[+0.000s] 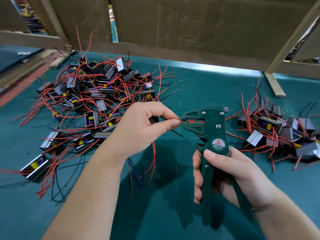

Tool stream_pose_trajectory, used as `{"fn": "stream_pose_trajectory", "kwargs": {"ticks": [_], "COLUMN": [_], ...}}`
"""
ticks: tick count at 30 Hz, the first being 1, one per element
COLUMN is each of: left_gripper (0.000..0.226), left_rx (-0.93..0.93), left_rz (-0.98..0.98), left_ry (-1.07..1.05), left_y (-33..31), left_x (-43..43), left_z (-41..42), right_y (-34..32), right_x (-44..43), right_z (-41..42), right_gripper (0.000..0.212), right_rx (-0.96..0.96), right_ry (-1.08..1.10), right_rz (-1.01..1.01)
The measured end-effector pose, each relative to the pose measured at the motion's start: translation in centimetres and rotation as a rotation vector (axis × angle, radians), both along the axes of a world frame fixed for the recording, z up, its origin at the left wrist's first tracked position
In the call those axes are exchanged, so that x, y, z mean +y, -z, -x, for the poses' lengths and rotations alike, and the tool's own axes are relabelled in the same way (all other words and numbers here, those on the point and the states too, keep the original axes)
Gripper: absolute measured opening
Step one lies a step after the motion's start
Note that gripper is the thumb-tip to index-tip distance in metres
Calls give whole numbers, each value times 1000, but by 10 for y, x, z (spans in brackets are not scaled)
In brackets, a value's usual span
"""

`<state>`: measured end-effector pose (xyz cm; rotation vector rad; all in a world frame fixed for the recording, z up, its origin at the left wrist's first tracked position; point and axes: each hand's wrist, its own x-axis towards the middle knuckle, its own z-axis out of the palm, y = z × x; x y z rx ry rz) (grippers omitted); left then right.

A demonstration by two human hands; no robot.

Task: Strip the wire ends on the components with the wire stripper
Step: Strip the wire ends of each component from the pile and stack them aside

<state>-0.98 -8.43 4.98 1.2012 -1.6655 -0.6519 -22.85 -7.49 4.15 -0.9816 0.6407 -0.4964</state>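
My right hand (223,172) grips the handles of a dark green wire stripper (210,129), held upright with its jaws pointing left. My left hand (145,125) holds a small black component in its palm and pinches a red wire (181,120) between thumb and forefinger, with the wire's end lying in the stripper's jaws. More red, black and blue wires hang down from under the left hand. A large pile of components (90,94) with red and black wires lies at the left, and a smaller pile (277,132) lies at the right.
The work surface is a teal mat (199,87). Cardboard sheets (190,23) and wooden battens (275,84) stand along its far edge. Tiny bits of insulation (181,165) lie on the mat near the hands.
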Motion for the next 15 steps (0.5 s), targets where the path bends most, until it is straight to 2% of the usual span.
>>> {"fn": "stream_pose_trajectory", "kwargs": {"ticks": [6,10,13,15], "left_gripper": [4,17,25,26], "left_rx": [97,1,91,182], "left_rz": [-64,-234,-334,-356], "left_ry": [-31,-66,-88,-160], "left_y": [0,7,10,11], "left_x": [1,-3,-6,-7], "left_z": [0,3,9,11], "right_y": [1,3,3,2], "right_x": [8,8,2,-3], "right_z": [-9,-18,-20,-18], "right_gripper": [50,52,50,38], "right_rx": [-16,53,-163,-259], "right_ry": [90,252,328,415], "right_rz": [-47,-95,-92,-52]}}
